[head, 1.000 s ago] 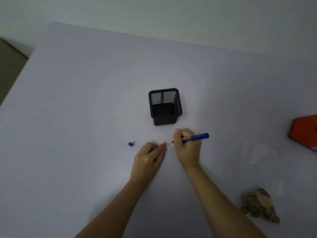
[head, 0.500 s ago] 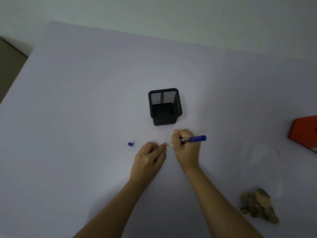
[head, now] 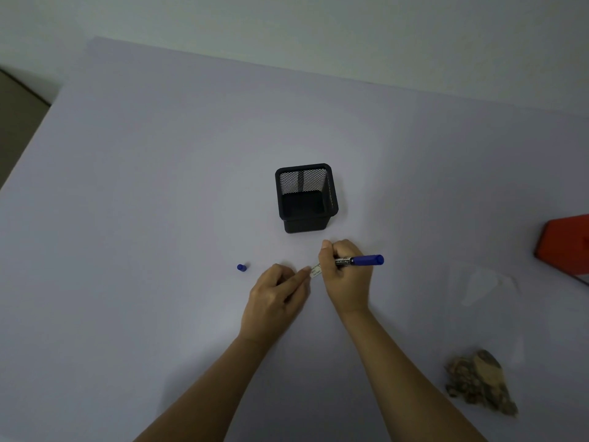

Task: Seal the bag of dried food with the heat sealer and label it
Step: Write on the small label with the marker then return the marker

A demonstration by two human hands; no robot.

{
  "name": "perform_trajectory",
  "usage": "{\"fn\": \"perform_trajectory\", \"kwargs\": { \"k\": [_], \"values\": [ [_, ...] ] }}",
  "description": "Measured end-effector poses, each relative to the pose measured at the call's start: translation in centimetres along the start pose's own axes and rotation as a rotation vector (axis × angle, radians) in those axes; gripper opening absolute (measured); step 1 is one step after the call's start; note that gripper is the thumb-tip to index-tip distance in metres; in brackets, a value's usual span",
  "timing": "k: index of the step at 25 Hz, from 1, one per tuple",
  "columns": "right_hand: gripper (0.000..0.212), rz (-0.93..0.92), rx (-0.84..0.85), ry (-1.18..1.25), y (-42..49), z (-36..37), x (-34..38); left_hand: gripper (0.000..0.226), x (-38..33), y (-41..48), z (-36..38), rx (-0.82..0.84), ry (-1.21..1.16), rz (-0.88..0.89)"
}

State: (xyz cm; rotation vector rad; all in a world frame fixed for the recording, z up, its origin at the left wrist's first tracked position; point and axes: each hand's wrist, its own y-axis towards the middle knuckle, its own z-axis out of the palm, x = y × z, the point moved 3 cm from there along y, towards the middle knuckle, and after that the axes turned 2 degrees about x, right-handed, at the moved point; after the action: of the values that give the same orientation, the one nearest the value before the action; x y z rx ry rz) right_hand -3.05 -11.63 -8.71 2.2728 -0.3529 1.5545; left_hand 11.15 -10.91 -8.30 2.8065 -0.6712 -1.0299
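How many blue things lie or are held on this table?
2. A small blue plastic pen cap lies alone, left of the left hand. A blue permanent marker is held in the right hand. None seems hidden.

Desk or office-style workstation, dimly lit. A plain pale table [head: 159,202] stands against a bare wall [head: 318,33]. A black mesh pen holder [head: 306,199] stands at its centre, with a blue marker [head: 360,260] and its loose cap [head: 241,267] nearby. Strip of floor [head: 16,122] visible at left.
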Motion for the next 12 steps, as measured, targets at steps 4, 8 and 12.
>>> {"fn": "perform_trajectory", "kwargs": {
  "k": [4, 8, 12],
  "values": [
    [0.039, -0.001, -0.005, -0.010, -0.02, -0.01, 0.07, 0.023, -0.08, 0.05, -0.13, -0.009, -0.012, -0.002],
    [0.039, -0.004, -0.006, -0.005, -0.08, -0.09, -0.03, 0.022, -0.13, 0.02, -0.11, -0.010, -0.022, -0.003],
    [0.038, -0.005, -0.002, 0.008, -0.06, 0.00, -0.03, 0.023, 0.00, 0.03, -0.08, -0.004, -0.017, -0.007]
  ]
}}
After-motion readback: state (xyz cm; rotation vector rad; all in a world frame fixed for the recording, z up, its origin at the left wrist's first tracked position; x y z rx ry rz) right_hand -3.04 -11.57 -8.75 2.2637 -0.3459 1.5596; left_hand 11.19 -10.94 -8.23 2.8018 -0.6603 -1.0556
